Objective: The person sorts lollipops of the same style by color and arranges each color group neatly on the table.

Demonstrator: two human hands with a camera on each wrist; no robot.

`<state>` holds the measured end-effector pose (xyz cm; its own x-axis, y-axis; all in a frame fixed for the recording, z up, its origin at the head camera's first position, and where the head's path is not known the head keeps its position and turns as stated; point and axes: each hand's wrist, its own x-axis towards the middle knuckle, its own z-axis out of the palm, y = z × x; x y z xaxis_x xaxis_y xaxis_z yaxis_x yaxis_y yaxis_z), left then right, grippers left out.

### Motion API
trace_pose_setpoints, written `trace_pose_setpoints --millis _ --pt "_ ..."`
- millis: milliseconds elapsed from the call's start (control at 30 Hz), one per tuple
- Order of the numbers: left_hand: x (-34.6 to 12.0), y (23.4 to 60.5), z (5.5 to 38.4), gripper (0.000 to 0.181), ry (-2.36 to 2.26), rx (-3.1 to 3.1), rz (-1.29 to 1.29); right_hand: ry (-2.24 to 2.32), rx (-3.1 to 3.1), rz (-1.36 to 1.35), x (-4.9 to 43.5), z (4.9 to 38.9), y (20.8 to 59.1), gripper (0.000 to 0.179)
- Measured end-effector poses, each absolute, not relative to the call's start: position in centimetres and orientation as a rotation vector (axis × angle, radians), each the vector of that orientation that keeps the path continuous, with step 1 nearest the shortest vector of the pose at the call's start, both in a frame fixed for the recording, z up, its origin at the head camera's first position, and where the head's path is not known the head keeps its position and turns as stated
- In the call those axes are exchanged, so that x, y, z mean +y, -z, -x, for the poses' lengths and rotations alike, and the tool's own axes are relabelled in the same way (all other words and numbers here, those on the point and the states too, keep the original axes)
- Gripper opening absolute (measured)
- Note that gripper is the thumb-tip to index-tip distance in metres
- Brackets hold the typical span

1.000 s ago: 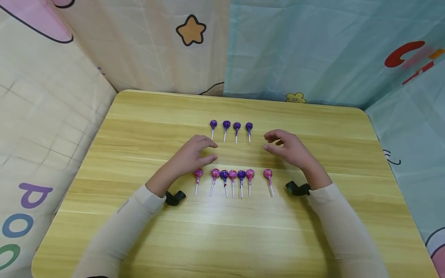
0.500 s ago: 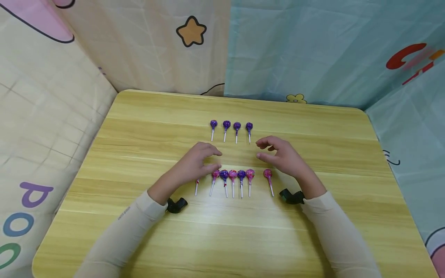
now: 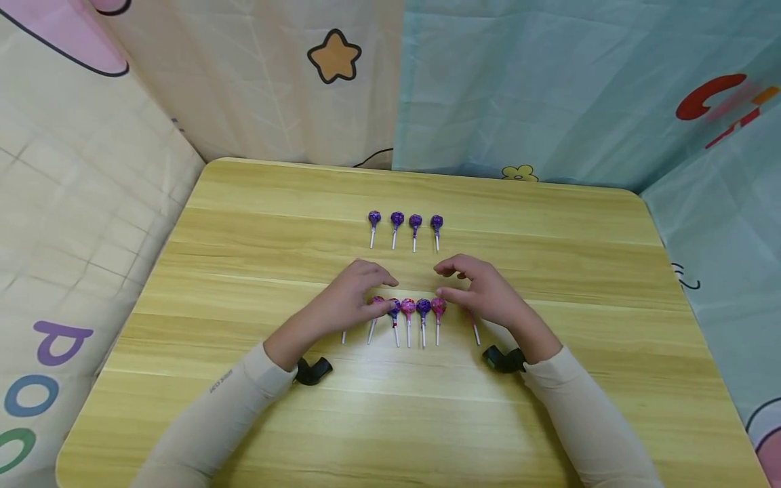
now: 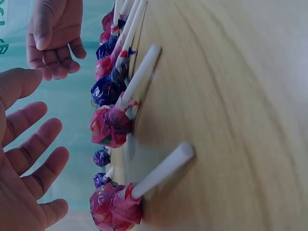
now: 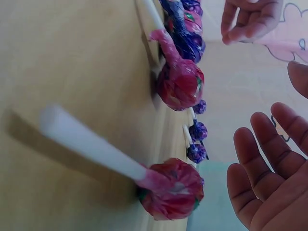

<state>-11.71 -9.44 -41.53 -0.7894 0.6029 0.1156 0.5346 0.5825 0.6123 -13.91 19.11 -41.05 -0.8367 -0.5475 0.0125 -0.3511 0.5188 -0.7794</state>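
Observation:
My left hand [image 3: 355, 296] hovers over the left end of a front row of pink and purple lollipops, fingers apart and holding nothing. It hides the head of the leftmost one, whose stick [image 3: 344, 337] shows below. Facing it, my right hand [image 3: 480, 290] is also empty, above the rightmost pink lollipop [image 5: 174, 190], with fingers loosely bent. Between the hands lie a pink lollipop [image 3: 408, 308] and a purple lollipop [image 3: 424, 308], among others, sticks toward me. In the left wrist view, the nearest pink lollipop [image 4: 115, 207] lies beside the left fingers, apart from them.
Farther back, several purple lollipops, such as the rightmost one [image 3: 436, 222], form a second row. All lie on a wooden table [image 3: 579, 230] with rounded corners. Printed curtains [image 3: 518, 88] stand behind and at both sides. A black wrist device [image 3: 314, 371] sits under each wrist.
Both hands have moved inward and toward me, from beside the gap between the rows to over the front row's ends. The lollipops stay where they were.

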Motion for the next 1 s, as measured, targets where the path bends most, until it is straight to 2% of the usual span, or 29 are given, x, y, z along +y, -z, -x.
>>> trace_pose_setpoints --millis 500,1000 --pt "-9.0 42.3 11.3 0.032 -0.908 2.781 -1.024 1.021 2.549 0.855 17.8 13.2 41.8 0.034" --pt "-8.5 42.6 11.3 0.035 -0.846 2.762 -0.955 0.862 2.579 0.905 17.0 13.0 42.2 0.038"
